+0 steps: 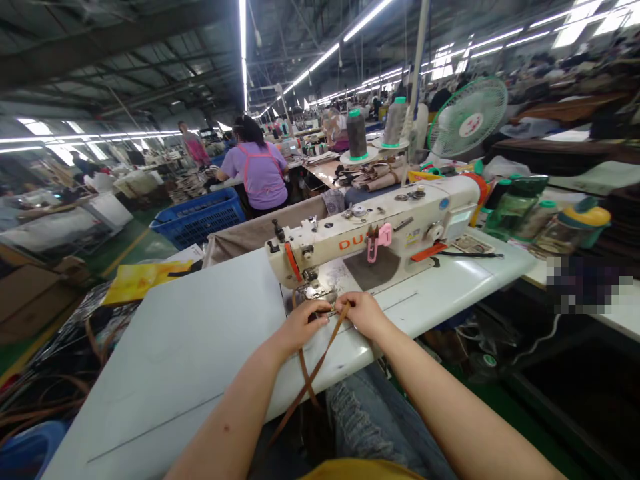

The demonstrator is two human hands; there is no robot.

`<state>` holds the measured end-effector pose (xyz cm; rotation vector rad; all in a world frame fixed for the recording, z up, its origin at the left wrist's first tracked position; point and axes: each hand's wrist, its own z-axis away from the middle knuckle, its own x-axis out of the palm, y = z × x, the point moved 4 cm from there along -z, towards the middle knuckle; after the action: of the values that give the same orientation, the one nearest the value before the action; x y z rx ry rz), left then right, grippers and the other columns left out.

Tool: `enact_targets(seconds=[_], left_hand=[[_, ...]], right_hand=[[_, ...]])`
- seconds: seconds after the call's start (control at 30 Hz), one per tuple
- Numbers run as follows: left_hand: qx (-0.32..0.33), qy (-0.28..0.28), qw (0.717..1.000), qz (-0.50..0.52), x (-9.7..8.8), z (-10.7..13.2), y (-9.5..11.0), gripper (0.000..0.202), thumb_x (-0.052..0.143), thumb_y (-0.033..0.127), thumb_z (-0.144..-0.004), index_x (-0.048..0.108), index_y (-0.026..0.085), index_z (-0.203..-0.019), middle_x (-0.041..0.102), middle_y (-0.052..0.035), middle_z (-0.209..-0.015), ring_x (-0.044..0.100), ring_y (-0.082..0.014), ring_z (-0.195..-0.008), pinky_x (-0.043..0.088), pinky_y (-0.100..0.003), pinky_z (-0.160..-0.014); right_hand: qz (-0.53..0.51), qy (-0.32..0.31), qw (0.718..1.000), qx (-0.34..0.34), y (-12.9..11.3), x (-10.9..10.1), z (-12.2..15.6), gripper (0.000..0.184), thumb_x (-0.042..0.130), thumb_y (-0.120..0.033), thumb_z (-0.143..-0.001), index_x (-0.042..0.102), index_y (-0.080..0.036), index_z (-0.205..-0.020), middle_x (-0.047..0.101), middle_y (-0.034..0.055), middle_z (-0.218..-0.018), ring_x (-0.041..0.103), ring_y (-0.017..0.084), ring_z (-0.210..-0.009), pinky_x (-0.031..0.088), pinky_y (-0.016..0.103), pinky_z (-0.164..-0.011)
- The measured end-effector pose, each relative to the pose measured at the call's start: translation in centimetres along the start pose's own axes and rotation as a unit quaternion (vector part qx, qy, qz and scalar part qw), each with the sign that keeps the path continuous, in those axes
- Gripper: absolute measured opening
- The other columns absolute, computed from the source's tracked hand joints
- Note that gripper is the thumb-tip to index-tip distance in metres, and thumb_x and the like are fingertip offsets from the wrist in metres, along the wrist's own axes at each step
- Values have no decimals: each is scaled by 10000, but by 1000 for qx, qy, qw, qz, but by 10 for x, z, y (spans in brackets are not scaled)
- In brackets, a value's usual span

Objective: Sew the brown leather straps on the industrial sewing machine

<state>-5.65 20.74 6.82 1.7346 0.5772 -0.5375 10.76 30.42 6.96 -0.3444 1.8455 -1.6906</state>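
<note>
A thin brown leather strap (320,363) runs from under the needle of the cream sewing machine (370,233) down over the table's front edge toward my lap. My left hand (303,323) pinches the strap just left of the presser foot. My right hand (363,312) pinches it on the right, fingers closed and pressed to the machine bed. Both hands rest on the white table (190,347) right in front of the needle.
A pink thread snipper (379,240) hangs on the machine front. Two thread cones (357,133) stand behind it beside a green fan (469,119). Bottles (575,227) sit at the right. A yellow sheet (143,279), a blue crate (200,217) and a seated person in purple (260,173) are at the left.
</note>
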Motion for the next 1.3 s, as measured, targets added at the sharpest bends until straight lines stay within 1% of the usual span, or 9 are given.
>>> enact_targets(seconds=[0.13, 0.23, 0.33, 0.5, 0.6, 0.83, 1.07, 1.23, 1.3], left_hand=[[-3, 27, 999, -42, 1, -1, 3, 294, 728, 289, -915, 746, 206, -1197, 763, -112, -1112, 701, -250, -975, 544, -422, -969], [-1, 44, 997, -61, 2, -5, 6, 199, 668, 292, -966, 767, 210, -1118, 759, -105, -1058, 679, -266, -1031, 521, -413, -966], [2, 44, 997, -64, 3, -8, 7, 207, 580, 289, -1018, 766, 203, -1041, 751, -96, -1017, 667, -258, -1015, 508, -395, -944], [8, 36, 998, -59, 3, -10, 10, 246, 519, 275, -1041, 731, 184, -954, 720, -85, -962, 640, -245, -974, 484, -374, -909], [14, 36, 997, -61, 3, -11, 15, 265, 500, 277, -1049, 709, 182, -918, 702, -68, -925, 636, -230, -951, 475, -350, -884], [8, 58, 996, -73, 2, -14, 15, 249, 542, 216, -1011, 635, 174, -784, 665, -40, -843, 624, -202, -881, 466, -298, -807], [18, 57, 996, -71, 3, -13, 12, 223, 565, 205, -1017, 714, 170, -854, 707, -33, -874, 646, -187, -910, 494, -298, -860], [13, 102, 990, -93, 3, -8, 6, 116, 707, 236, -958, 793, 169, -916, 709, -83, -1047, 637, -216, -1049, 498, -338, -941], [25, 116, 984, -132, 3, -6, 6, 130, 751, 289, -936, 802, 174, -905, 715, -80, -999, 640, -220, -1009, 499, -337, -895]], right_hand=[[0, 10, 1000, 19, 5, 4, -2, 114, 628, -188, -729, 740, -181, -712, 683, 10, -620, 609, 157, -603, 468, 260, -633], [-11, 10, 999, 32, 11, 6, -5, 118, 618, -193, -710, 733, -174, -729, 672, 10, -605, 595, 154, -571, 462, 257, -598], [-30, 3, 999, 30, 13, 7, -7, 126, 632, -240, -712, 732, -168, -737, 692, 20, -646, 612, 160, -597, 471, 259, -598], [-45, -6, 999, -13, 4, 1, -3, 233, 691, -375, -749, 780, -177, -834, 759, 49, -790, 679, 200, -745, 541, 302, -727], [-36, -8, 998, -47, -6, -3, 1, 249, 716, -399, -742, 804, -191, -847, 783, 62, -836, 703, 232, -812, 563, 343, -806], [5, -24, 992, -122, -11, -3, 1, 300, 743, -442, -758, 846, -225, -937, 814, 81, -932, 755, 269, -878, 613, 369, -843], [-3, 16, 993, -113, -9, 0, 0, 321, 774, -536, -729, 845, -234, -812, 808, 83, -843, 759, 278, -803, 634, 355, -773], [1, 10, 995, -97, -14, 2, 1, 389, 800, -602, -690, 832, -217, -742, 787, 75, -748, 746, 269, -722, 623, 319, -687], [21, 40, 993, -110, -15, 1, 3, 392, 792, -602, -691, 830, -213, -728, 782, 74, -727, 741, 262, -695, 615, 305, -656]])
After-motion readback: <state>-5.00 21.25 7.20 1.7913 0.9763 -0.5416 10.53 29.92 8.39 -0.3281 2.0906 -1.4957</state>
